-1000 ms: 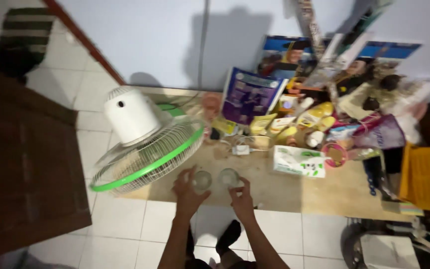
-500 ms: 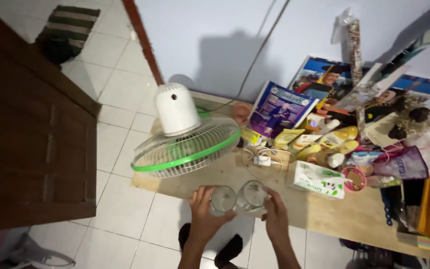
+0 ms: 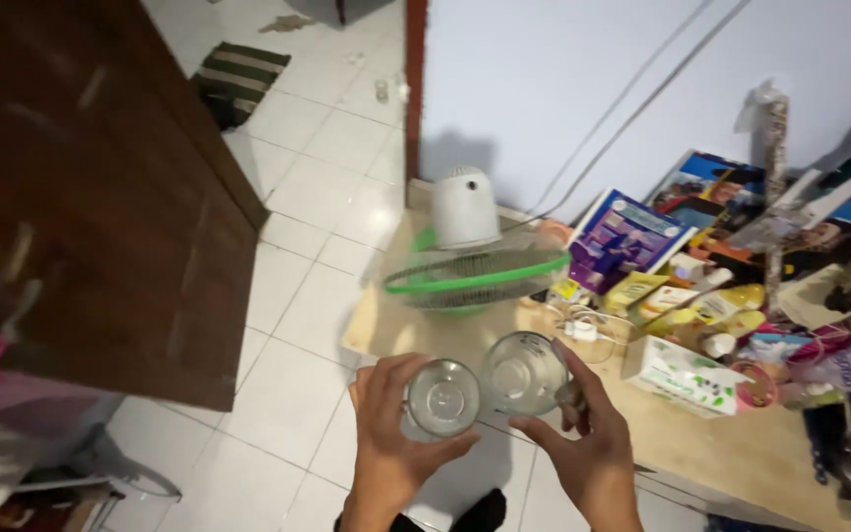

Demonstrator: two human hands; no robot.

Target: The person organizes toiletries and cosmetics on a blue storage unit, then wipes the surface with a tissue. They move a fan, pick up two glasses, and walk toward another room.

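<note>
White tiled floor [image 3: 293, 187], pale wall [image 3: 544, 89], dark wooden door [image 3: 81, 197] seen at left; a striped mat [image 3: 238, 74] is seen far back on the tiles. A low wooden desk [image 3: 731, 453] is set against the wall and crowded. A white and green fan [image 3: 470, 251] is laid at its left end, cage tilted. Behind it a purple-blue rectangular booklet [image 3: 627, 236] is propped upright, with photo prints [image 3: 731, 192] leaned on the wall beyond. Yellow sachets and bottles [image 3: 682, 300] are clustered mid-desk, just beside a white charger with cable [image 3: 583, 330]. A white rectangular box with green leaf marks [image 3: 682, 374] is laid flat near the front edge; a purple foil pouch [image 3: 844, 365] is seen at right, a small pink round tin [image 3: 755, 389] between them.

Two clear empty glasses are held up in front of the desk edge, above the floor, touching or nearly so. The left glass [image 3: 442, 399] is gripped by the left hand [image 3: 396, 433], fingers wrapped round its side. The right glass [image 3: 524, 374] is held by the right hand [image 3: 588, 448], fingers curled beneath and behind it.
</note>
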